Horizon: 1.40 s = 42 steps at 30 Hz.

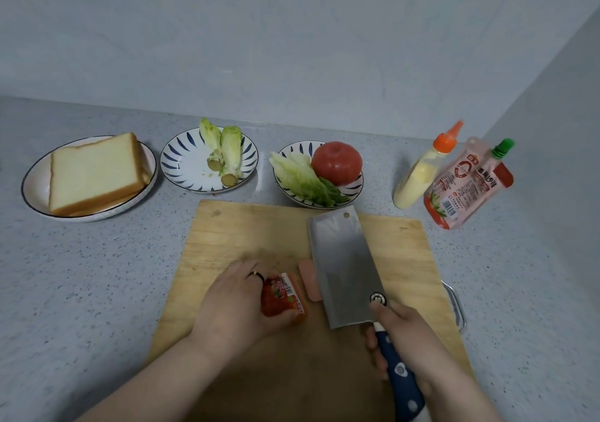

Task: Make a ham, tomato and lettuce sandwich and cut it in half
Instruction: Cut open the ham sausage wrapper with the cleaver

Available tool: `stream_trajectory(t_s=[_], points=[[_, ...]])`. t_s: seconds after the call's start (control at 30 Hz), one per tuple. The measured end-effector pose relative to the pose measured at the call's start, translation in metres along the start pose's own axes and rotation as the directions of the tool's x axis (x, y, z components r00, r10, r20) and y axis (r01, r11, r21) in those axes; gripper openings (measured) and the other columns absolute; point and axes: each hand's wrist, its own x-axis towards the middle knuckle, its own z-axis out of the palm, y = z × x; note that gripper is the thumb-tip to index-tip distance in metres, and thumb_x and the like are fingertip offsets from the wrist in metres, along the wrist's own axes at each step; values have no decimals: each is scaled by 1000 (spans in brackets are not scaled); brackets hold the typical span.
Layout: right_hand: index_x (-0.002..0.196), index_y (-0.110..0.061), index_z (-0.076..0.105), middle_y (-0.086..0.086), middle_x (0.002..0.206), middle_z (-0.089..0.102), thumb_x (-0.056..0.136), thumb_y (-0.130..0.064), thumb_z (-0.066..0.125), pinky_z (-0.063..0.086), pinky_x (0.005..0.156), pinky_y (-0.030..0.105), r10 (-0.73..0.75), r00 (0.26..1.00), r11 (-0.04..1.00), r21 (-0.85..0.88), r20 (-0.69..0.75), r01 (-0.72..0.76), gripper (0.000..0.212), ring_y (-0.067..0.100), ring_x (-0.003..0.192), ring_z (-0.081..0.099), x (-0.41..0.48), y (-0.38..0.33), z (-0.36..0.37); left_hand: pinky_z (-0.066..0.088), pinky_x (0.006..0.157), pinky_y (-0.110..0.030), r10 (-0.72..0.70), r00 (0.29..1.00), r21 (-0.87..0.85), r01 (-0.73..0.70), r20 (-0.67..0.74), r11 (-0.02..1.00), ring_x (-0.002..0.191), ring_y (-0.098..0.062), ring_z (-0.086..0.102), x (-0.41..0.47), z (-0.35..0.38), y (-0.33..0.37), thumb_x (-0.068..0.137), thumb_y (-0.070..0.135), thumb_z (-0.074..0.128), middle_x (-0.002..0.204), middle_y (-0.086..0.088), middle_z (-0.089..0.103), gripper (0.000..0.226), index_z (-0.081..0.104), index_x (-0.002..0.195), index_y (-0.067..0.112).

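Dim, even, cool light; soft shadows beneath the forearms; slight blur, wide-angle bending at edges.

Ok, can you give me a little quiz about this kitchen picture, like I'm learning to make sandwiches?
1. True or false: the tomato shares its bowl with lettuce leaves.
2. Which thing does the right hand grip? A the cleaver, B the ketchup pouch, C the bread.
3. Fill in: the left hand holds the wrapped ham on the wooden ____.
Key: 1 true. 2 A. 3 cutting board.
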Motion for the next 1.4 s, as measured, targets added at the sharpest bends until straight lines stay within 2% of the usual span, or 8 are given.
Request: stream_trajectory(t_s=[0.23,0.43,0.53,0.63,0.93,1.1,1.2,1.4], points=[[58,-4,46,3,37,47,95,-19,41,33,30,22,-140,983,988,-79,-118,131,40,16,25,38,-25,-12,-7,29,88,-14,13,1000,-26,-13,3,1000,108,-4,41,0,-3,0,66,68,55,112,14,48,64,49,117,31],[59,-19,42,-7,45,50,92,-20,42,34,40,10,-322,942,855,-457,-98,245,33,4,35,46,-37,-20,17,22,102,-17,66,997,-3,-66,34,998,124,-5,35,-7,-11,-6,66,67,57,134,15,42,75,38,132,36],[61,-22,39,1,65,52,93,-25,40,44,62,28,-298,954,799,-559,-42,224,32,17,53,49,-41,-19,33,22,104,-18,40,996,-22,-39,78,999,130,-6,29,-13,-11,-13,68,61,60,141,14,35,83,28,139,32],[62,-22,36,2,73,54,93,-26,41,45,72,33,-316,948,772,-594,-50,226,31,21,69,52,-42,-22,38,25,102,-16,15,999,-59,-12,50,998,129,-5,29,-17,-8,-14,69,60,61,139,15,36,82,28,138,33],[64,-27,34,-5,68,50,93,-30,39,46,68,31,-335,942,712,-658,-12,245,30,19,63,50,-48,-23,46,18,106,-17,-18,1000,-93,17,-9,996,130,-6,26,-23,-5,-18,66,63,62,141,11,34,87,30,139,28],[65,-28,32,-7,65,47,94,-30,38,37,59,26,-336,942,657,-718,-4,231,29,13,56,45,-52,-26,49,16,107,-18,-26,1000,-103,25,-5,994,131,-7,23,-25,-5,-21,69,60,62,142,10,32,83,30,139,28],[65,-29,32,-10,65,44,94,-30,36,29,49,18,-336,942,615,-759,-6,215,29,7,59,43,-54,-28,48,16,106,-17,-17,1000,-126,16,-9,992,128,-5,26,-23,-4,-20,71,57,62,138,11,35,78,31,137,29],[74,-29,38,-10,68,47,94,-33,35,30,52,18,-306,952,605,-772,1,195,21,11,66,47,-57,-31,52,15,107,-17,-40,999,-149,40,2,988,130,-6,23,-19,-1,-21,71,56,63,139,11,32,78,31,137,30]])
